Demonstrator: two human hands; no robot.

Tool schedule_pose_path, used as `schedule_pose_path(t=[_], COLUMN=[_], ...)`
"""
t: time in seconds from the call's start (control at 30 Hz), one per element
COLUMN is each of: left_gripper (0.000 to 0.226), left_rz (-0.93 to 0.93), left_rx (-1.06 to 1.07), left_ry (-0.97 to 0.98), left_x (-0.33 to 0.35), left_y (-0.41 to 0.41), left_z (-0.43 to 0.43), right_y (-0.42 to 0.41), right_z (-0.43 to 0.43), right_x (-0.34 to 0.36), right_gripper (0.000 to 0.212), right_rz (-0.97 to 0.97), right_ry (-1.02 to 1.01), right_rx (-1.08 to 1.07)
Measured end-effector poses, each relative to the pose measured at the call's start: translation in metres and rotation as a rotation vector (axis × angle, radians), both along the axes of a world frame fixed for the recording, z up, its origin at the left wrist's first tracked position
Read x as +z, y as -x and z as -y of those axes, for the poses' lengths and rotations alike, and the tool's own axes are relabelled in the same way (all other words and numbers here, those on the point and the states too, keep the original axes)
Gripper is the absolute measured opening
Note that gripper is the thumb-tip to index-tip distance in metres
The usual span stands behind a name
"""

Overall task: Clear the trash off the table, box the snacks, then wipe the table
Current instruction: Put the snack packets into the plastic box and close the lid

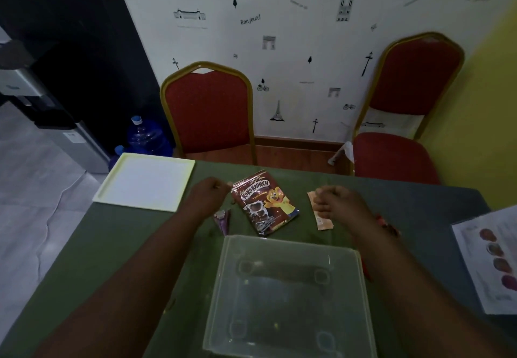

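Early stage, we judge: the Koko Krunch packet (265,204), purple wrapper (222,222) and orange wrapper (323,219) lie on the table (112,245) beyond the empty clear box (279,239). Left hand (208,198) and right hand (340,204) show curled grips; we cannot tell whether either holds anything.

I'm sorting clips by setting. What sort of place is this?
Probably a dining or break room, perhaps in an office or hall: a cloth-covered table, two red chairs against a decorated wall, and big water bottles on the floor.
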State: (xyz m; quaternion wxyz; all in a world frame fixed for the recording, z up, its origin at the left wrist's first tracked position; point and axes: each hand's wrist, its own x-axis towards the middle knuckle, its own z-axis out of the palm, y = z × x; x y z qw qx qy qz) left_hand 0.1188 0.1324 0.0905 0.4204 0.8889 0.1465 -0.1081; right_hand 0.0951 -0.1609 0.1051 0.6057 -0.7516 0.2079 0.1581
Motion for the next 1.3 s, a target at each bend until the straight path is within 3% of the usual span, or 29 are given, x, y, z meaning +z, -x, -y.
schedule_pose_path(t=[0.23, 0.43, 0.57, 0.7, 0.97, 1.13, 1.3], left_gripper=[0.040, 0.037, 0.045, 0.036, 0.020, 0.010, 0.010], left_rz=[-0.182, -0.181, -0.192, -0.129, 0.088, 0.276, 0.232], left_rx=[-0.443, -0.503, -0.404, -0.224, -0.096, -0.049, -0.099], left_ry=[-0.287, -0.470, -0.500, -0.317, -0.030, 0.014, 0.048], left_x=[-0.063, -0.110, -0.115, -0.097, -0.024, 0.040, 0.067], left_y=[-0.097, -0.124, -0.122, -0.121, -0.085, -0.024, 0.065], left_z=[0.027, 0.027, 0.029, 0.032, 0.035, 0.035, 0.027], right_y=[-0.057, -0.065, -0.066, -0.066, -0.033, 0.017, 0.082], right_z=[-0.064, -0.070, -0.067, -0.063, -0.042, -0.018, 0.003], right_x=[-0.054, -0.078, -0.081, -0.069, 0.001, 0.048, 0.060], right_gripper=[0.019, 0.022, 0.016, 0.014, 0.018, 0.014, 0.012], right_rz=[-0.475, -0.551, -0.456, -0.273, 0.125, 0.283, 0.313], right_ry=[0.074, 0.002, -0.013, -0.066, -0.046, -0.020, -0.002], right_rx=[0.184, 0.114, 0.050, -0.012, -0.049, -0.018, 0.021])
